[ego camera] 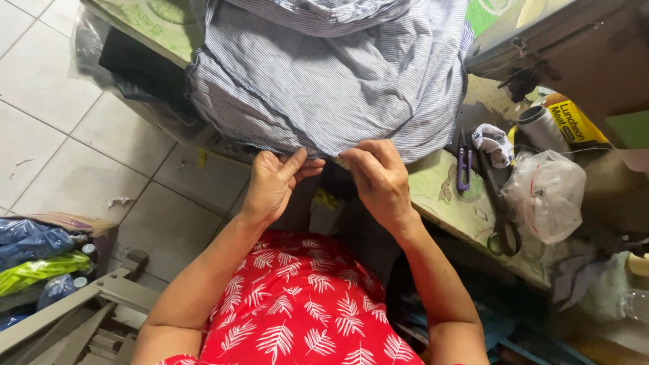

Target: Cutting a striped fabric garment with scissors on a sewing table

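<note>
Striped blue-white cloth [324,74] hangs off the table [446,196], its hem pinched by both hands: left hand [274,186] at 9 o'clock, right hand [378,179] just beside it. At 3 o'clock lie purple snips [464,165], scissors [500,209], a plastic bag [546,192].

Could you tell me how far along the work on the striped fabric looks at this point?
Done: nothing finished can be made out. In hand: the left hand and right hand both pinch the lower edge of the striped fabric, heaped on the table. Left: the purple snips and scissors lie untouched beside it.
</note>
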